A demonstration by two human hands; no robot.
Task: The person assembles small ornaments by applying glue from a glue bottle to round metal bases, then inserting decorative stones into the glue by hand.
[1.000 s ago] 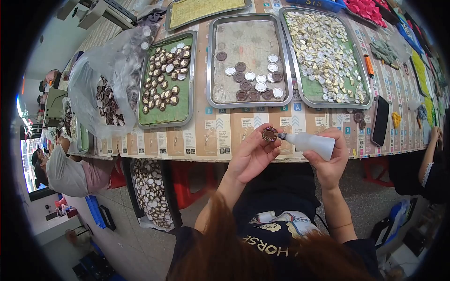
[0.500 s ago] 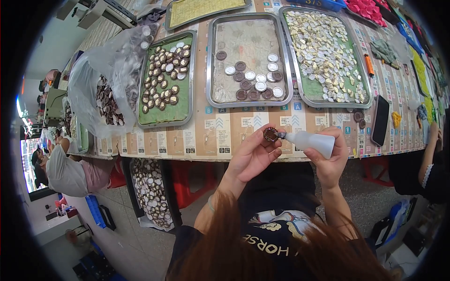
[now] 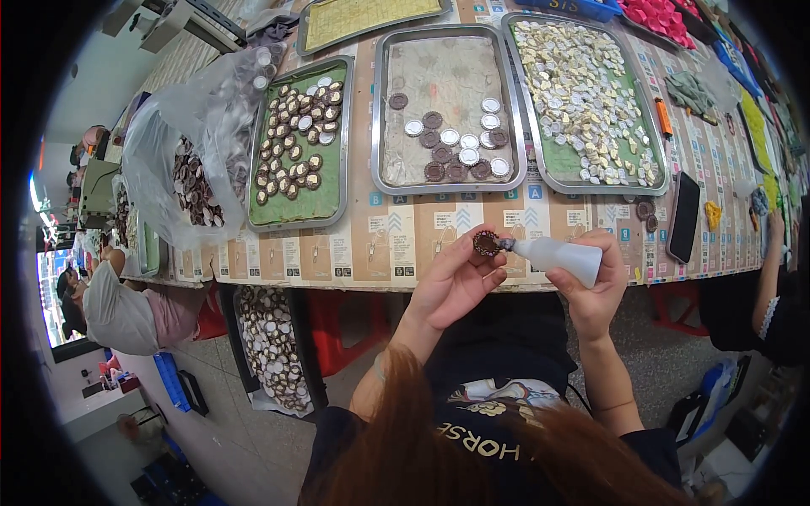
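Pinched between the fingertips of my left hand point(image 3: 454, 282) is a small dark brown round piece point(image 3: 486, 243) with a scalloped, beaded rim, its hollow face turned up. My right hand point(image 3: 596, 295) is wrapped around a white squeeze bottle point(image 3: 561, 259), tilted so its narrow nozzle points left. The nozzle tip is at the right rim of the brown piece; whether anything flows out is too small to tell. Both hands are above the front edge of the table. Behind them, a metal tray point(image 3: 381, 110) holds several similar brown pieces, some showing white faces.
To the left, a green-lined tray point(image 3: 344, 160) carries brown pieces topped with gold bits; beside it sits a plastic bag point(image 3: 160, 126) of pieces. Another tray point(image 3: 662, 173) at right is heaped with small gold-white bits. A black phone point(image 3: 684, 218) lies nearby. Co-workers' arms show at both sides.
My hands, the brown piece and the bottle stay almost in place. At the right edge, the co-worker's hand has shifted a little to the left and away.
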